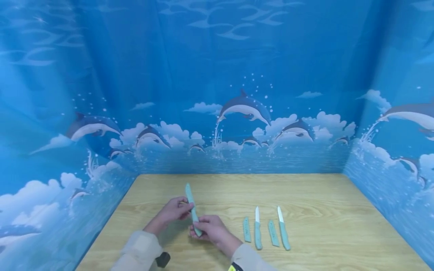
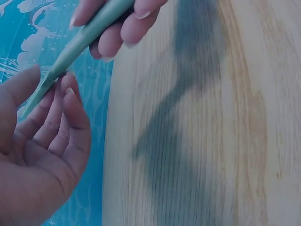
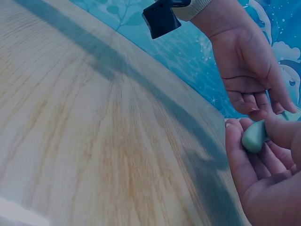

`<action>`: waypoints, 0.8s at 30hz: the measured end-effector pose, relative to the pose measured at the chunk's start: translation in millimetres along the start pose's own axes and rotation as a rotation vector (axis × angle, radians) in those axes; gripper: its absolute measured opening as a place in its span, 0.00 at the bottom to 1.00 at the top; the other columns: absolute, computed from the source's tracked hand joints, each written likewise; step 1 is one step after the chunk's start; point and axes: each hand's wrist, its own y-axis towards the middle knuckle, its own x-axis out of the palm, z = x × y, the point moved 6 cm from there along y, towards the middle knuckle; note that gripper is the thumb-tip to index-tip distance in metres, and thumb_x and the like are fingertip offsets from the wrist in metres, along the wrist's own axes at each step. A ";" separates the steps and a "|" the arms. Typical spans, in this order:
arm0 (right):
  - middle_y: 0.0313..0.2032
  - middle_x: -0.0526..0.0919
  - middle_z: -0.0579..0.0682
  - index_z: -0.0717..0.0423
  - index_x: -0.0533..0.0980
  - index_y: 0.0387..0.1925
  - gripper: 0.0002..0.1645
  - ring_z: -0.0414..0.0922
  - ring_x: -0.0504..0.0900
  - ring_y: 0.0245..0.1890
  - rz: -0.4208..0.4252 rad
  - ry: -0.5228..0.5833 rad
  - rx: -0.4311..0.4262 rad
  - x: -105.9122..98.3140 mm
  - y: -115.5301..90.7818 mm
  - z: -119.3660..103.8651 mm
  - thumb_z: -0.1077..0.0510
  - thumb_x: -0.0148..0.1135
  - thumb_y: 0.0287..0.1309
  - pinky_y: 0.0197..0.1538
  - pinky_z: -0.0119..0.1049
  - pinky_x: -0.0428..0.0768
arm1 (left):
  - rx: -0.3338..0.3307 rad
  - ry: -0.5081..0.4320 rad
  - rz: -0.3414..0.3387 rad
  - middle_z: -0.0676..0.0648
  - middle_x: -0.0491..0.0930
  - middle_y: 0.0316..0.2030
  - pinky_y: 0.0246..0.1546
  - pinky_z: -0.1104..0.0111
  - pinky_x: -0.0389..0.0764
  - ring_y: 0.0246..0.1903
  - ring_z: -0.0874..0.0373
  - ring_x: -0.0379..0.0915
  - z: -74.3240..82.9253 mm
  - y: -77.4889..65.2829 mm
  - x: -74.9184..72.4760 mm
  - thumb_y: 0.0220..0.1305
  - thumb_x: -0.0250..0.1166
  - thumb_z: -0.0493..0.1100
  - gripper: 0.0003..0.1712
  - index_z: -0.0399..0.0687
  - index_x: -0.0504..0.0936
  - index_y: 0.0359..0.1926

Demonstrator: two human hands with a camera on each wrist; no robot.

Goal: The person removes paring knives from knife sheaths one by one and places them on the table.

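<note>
Both hands hold a mint-green paring knife above the left part of the table, its blade covered by a matching sheath (image 1: 189, 192) that points away from me. My left hand (image 1: 174, 209) pinches the sheath between thumb and fingers. Lower down, my right hand (image 1: 213, 229) grips the knife's handle (image 2: 96, 28), whose rounded butt (image 3: 254, 136) shows between thumb and fingers in the right wrist view. To the right on the table lie two bare paring knives (image 1: 258, 229) (image 1: 283, 230) with green handles, blades pointing away. Left of each is a loose green sheath (image 1: 246, 229) (image 1: 273, 233).
The wood-grain table (image 1: 322, 210) is bounded at the back and sides by blue curtains (image 1: 210, 56) printed with dolphins and clouds. A black device (image 1: 163, 259) sits at my left wrist, by the sleeve (image 1: 140, 248).
</note>
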 end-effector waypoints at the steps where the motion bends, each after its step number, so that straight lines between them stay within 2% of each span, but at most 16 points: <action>1: 0.37 0.85 0.61 0.76 0.73 0.50 0.18 0.48 0.87 0.34 0.000 -0.001 0.001 -0.6 -0.5 0.1 0.66 0.58 0.62 0.44 0.41 0.86 | -0.003 -0.012 0.017 0.44 0.83 0.28 0.35 0.62 0.84 0.30 0.52 0.80 0.5 0.3 -0.4 0.69 0.61 0.47 0.15 0.36 0.75 0.41; 4: 0.38 0.85 0.61 0.75 0.73 0.50 0.18 0.48 0.87 0.35 0.000 -0.008 0.005 -2.0 -1.6 0.7 0.66 0.59 0.62 0.44 0.41 0.86 | 0.002 -0.071 0.068 0.43 0.83 0.33 0.39 0.60 0.86 0.35 0.49 0.81 2.1 2.1 -1.7 0.70 0.59 0.46 0.18 0.32 0.76 0.45; 11: 0.38 0.85 0.61 0.75 0.73 0.50 0.18 0.51 0.87 0.36 -0.010 -0.012 -0.009 -7.1 -3.5 4.4 0.66 0.59 0.62 0.44 0.43 0.86 | 0.014 -0.213 0.150 0.40 0.84 0.37 0.40 0.63 0.86 0.32 0.55 0.82 4.7 7.1 -1.3 0.70 0.58 0.40 0.18 0.25 0.75 0.51; 14: 0.38 0.85 0.60 0.76 0.72 0.50 0.19 0.51 0.87 0.37 -0.017 0.002 -0.017 -12.0 -4.7 5.7 0.66 0.59 0.62 0.45 0.43 0.86 | 0.014 -0.237 0.182 0.37 0.84 0.39 0.41 0.62 0.86 0.34 0.52 0.83 5.6 11.1 2.3 0.69 0.59 0.39 0.19 0.25 0.76 0.52; 19: 0.39 0.85 0.59 0.76 0.71 0.50 0.19 0.51 0.86 0.38 -0.033 -0.011 -0.017 -17.4 -7.5 6.9 0.65 0.59 0.63 0.46 0.43 0.86 | 0.046 -0.200 0.137 0.35 0.82 0.42 0.45 0.58 0.85 0.40 0.45 0.83 10.1 14.0 12.3 0.69 0.60 0.41 0.23 0.23 0.73 0.55; 24: 0.41 0.85 0.60 0.74 0.71 0.50 0.18 0.52 0.86 0.39 -0.039 -0.040 0.009 -20.9 -11.5 10.1 0.64 0.58 0.64 0.46 0.42 0.86 | 0.060 -0.174 0.071 0.37 0.83 0.41 0.47 0.55 0.84 0.40 0.45 0.83 12.0 14.7 22.5 0.70 0.59 0.42 0.24 0.24 0.73 0.56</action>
